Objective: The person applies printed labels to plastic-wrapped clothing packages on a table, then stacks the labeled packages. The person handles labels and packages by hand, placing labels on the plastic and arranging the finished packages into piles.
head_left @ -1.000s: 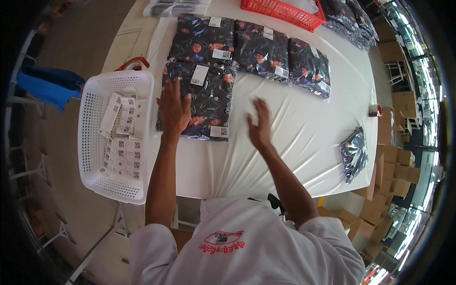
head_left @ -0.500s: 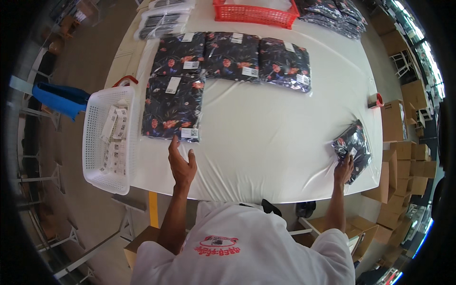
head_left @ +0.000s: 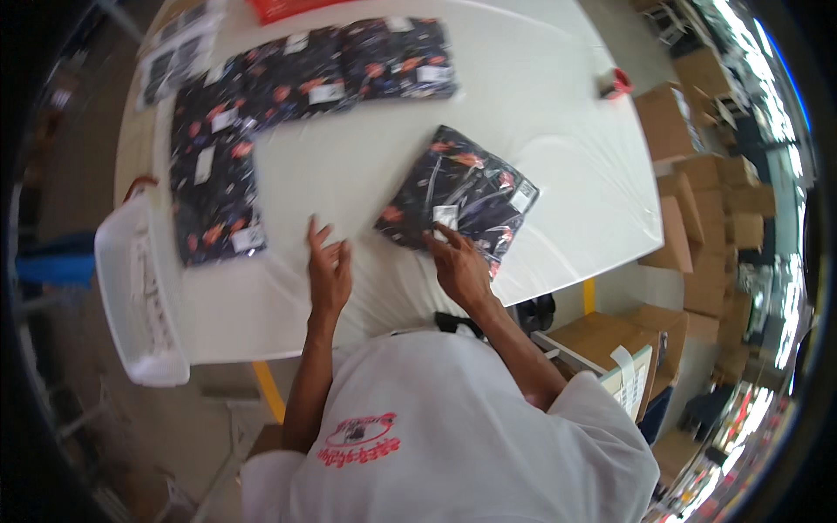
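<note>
Near the table's middle lies a dark floral garment folded in a clear bag (head_left: 488, 187), turned at an angle, with white labels on it. My right hand (head_left: 462, 272) is on its near edge, fingers bent over the plastic by one label; the thumb's grip is hard to make out. To its left, my left hand (head_left: 330, 272) hovers over the white table cover, open, fingers apart and holding nothing. Several similar bagged floral garments (head_left: 296, 83) lie flat in an L shape; the nearest one (head_left: 214, 205) is left of my left hand.
A white perforated basket (head_left: 179, 349) with white labels inside stands at the left table edge. A red basket (head_left: 296, 7) and clear-bagged items (head_left: 179, 52) are at the back. A red tape roll (head_left: 615, 84) sits near the right edge. Cardboard boxes (head_left: 667, 122) stand beyond it.
The bagged garment under my right hand has come from the right edge to the middle and now lies flatter. My left hand has moved off the laid-out bag. The view has shifted right.
</note>
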Tool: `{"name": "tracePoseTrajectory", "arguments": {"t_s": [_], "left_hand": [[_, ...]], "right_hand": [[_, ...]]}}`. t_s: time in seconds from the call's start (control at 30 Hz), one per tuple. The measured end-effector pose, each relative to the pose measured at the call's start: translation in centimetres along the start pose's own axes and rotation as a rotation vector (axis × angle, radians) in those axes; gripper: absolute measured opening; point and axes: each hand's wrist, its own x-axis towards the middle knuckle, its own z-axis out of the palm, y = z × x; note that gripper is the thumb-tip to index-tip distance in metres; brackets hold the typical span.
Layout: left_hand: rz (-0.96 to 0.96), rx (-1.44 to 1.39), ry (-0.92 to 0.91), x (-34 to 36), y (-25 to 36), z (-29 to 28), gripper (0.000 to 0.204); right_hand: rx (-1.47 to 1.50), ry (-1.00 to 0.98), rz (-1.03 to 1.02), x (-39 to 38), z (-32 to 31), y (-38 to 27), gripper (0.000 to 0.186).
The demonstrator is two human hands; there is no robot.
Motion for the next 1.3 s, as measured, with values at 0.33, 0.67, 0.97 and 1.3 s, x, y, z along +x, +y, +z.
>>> {"name": "tracePoseTrajectory", "arguments": {"t_s": [0.33,0.67,0.97,1.3], "left_hand": [[-0.040,0.235,0.068,-0.5,-4.6,-7.7,0.073],[0.232,0.713,0.010,1.9,-3.4,-9.3,0.080],[0.330,0.724,0.109,2.8,-4.7,-9.6,0.064],[0.471,0.608,0.150,8.9,-2.1,-7.3,0.056]], "right_hand": [[0.282,-0.141,0.254,4.3,6.0,-0.9,0.084],[0.159,-0.050,0.138,10.7,11.7,-6.3,0.072],[0.151,0.065,0.133,12.0,12.5,-7.2,0.054],[0.618,-0.758,0.159,2.8,0.8,-8.2,0.009]]}}
